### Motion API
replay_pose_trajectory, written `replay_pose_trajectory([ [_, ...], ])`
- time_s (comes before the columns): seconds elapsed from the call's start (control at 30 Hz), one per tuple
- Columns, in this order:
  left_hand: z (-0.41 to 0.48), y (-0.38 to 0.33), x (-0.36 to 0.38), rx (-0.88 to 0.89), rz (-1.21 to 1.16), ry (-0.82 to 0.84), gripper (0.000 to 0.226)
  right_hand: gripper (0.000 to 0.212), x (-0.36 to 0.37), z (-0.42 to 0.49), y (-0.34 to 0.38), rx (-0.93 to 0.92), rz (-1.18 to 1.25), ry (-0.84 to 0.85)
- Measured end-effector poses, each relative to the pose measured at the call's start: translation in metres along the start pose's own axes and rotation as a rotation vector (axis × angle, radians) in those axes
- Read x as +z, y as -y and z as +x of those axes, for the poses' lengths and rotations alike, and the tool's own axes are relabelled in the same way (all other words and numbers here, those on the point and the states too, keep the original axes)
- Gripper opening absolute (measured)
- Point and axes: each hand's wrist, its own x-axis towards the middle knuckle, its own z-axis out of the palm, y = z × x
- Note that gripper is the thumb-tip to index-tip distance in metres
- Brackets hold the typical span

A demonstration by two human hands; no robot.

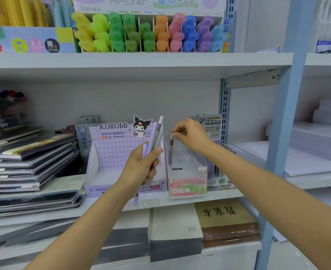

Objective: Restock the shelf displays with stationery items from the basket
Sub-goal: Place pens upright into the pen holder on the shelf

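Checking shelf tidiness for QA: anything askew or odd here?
Yes. The notebook stack at left is fanned and tilted, edges misaligned. The Kuromi display box looks empty where visible. Left hand grips pens; right hand pinches a grey pen upright at the clear box. Nothing spilled.

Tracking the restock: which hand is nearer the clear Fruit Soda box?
Right. The right hand hovers above the Fruit Soda box, pinching a grey pen; the left hand is leftward, before the Kuromi box, gripping pens.
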Motion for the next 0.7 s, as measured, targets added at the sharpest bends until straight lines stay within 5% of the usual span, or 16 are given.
replay_pose_trajectory([
  [0.1, -0.005, -0.004, 0.001, -0.009, 0.012, 0.004, 0.028, 0.023, -0.009, -0.005, 0.006, -0.006, 0.035, -0.037],
  [0.27, -0.012, -0.010, 0.003, -0.007, 0.035, 0.028, 0.034, 0.029, -0.027, -0.021, 0.024, 0.069, 0.732, 0.041],
  [0.43, -0.019, -0.017, 0.009, -0.011, 0.048, 0.057, 0.036, 0.020, -0.030, -0.032, 0.032, -0.011, 0.797, 0.177],
  [0.6, -0.020, -0.017, 0.009, -0.079, 0.051, 0.022, 0.038, 0.014, -0.042, -0.032, 0.033, 0.065, 0.957, -0.036],
  [0.7, -0.018, -0.015, 0.007, -0.091, 0.007, -0.004, 0.021, 0.015, -0.052, -0.029, 0.027, 0.136, 0.989, -0.216],
])
